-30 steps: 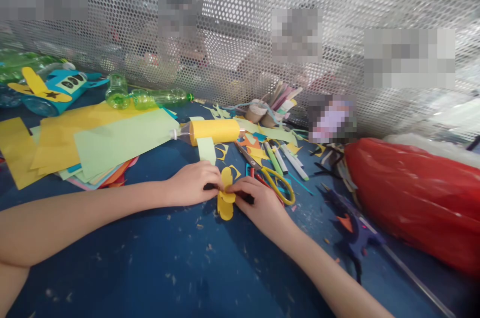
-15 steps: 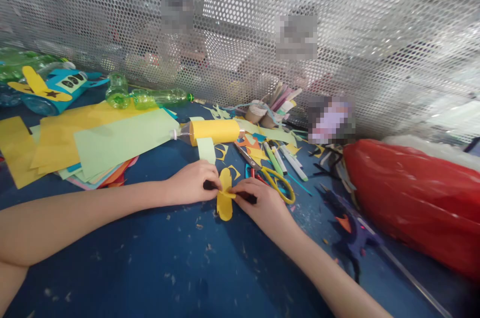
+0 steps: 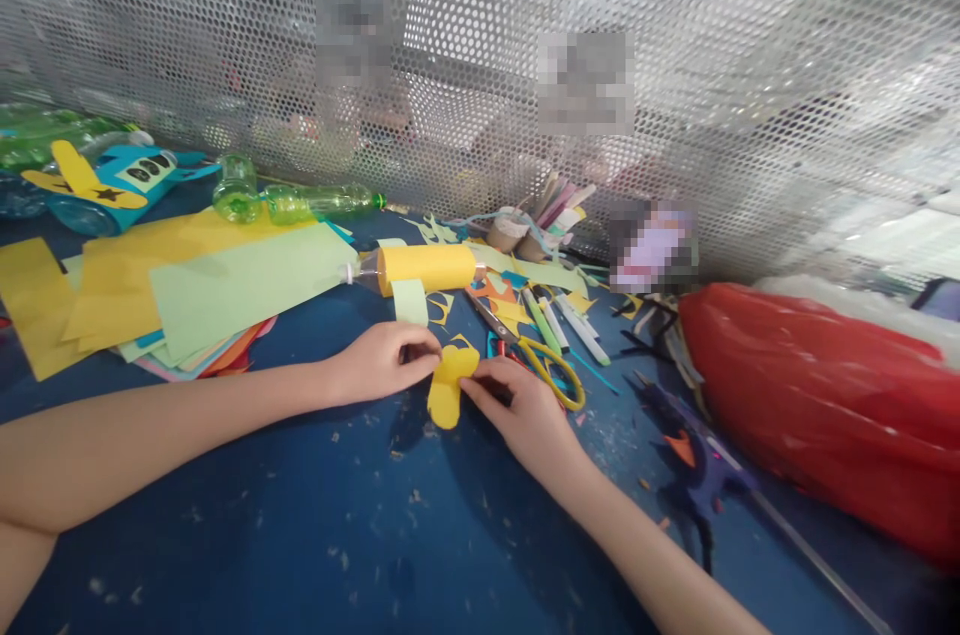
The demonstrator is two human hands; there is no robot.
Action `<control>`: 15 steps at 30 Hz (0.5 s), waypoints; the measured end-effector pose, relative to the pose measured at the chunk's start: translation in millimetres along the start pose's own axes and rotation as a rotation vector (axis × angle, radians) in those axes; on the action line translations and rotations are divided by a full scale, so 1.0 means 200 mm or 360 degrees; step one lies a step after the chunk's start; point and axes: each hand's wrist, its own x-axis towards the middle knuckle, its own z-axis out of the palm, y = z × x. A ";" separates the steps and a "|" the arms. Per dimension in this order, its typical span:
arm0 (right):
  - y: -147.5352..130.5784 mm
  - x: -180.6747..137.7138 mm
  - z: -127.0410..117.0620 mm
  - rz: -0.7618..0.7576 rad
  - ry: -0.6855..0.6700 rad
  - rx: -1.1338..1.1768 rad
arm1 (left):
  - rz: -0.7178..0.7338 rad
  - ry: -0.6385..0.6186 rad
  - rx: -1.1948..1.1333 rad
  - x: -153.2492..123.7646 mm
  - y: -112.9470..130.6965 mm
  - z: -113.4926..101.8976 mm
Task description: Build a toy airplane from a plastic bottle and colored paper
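Both of my hands meet at a small yellow paper cut-out (image 3: 448, 387) on the blue table (image 3: 300, 535). My left hand (image 3: 379, 362) has its fingers curled and pinches the piece's upper left edge. My right hand (image 3: 517, 405) pinches its right edge, fingers closed. A dark thin object lies under the fingers of both hands, too hidden to name. Just behind the hands lies a bottle wrapped in yellow paper (image 3: 424, 267) with a pale green strip hanging from it.
Stacked coloured paper sheets (image 3: 187, 285) lie left. Yellow-handled scissors (image 3: 551, 370), markers (image 3: 559, 320) and paper scraps sit right of the hands. A glue gun (image 3: 694, 465) and red plastic bag (image 3: 817, 395) are further right. Green bottles (image 3: 300, 203), a blue bottle plane (image 3: 112, 180) and a perforated metal screen (image 3: 480, 65) stand behind.
The yellow cut-out has been folded or lifted, so it looks shorter and wider now. Both hands shifted slightly upward on the piece.
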 end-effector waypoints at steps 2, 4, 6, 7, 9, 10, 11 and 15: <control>0.00 0.00 0.00 0.0008 0.0052 0.0059 | -0.0102 -0.0016 -0.0148 -0.01 0.01 -0.01; 0.00 -0.01 0.00 -0.0010 0.0100 0.0088 | -0.0113 -0.0016 -0.0241 -0.01 0.01 -0.01; 0.00 -0.01 0.00 -0.0047 0.0135 0.0074 | -0.0067 0.0004 -0.0312 -0.02 0.01 0.00; 0.00 -0.01 0.00 -0.0060 0.0153 0.0059 | -0.0041 0.0018 -0.0351 -0.02 0.01 0.01; -0.01 -0.01 0.00 -0.0057 0.0190 0.0045 | -0.0012 0.0036 -0.0446 -0.03 0.00 0.02; -0.01 -0.01 0.00 -0.0039 0.0202 0.0060 | -0.0014 0.0035 -0.0495 -0.03 0.00 0.02; -0.02 -0.01 0.01 -0.0016 0.0208 0.0089 | -0.0027 0.0027 -0.0542 -0.02 0.00 0.03; -0.01 -0.01 0.01 0.0084 0.0169 0.0275 | -0.0119 -0.0024 -0.0713 -0.01 -0.01 0.03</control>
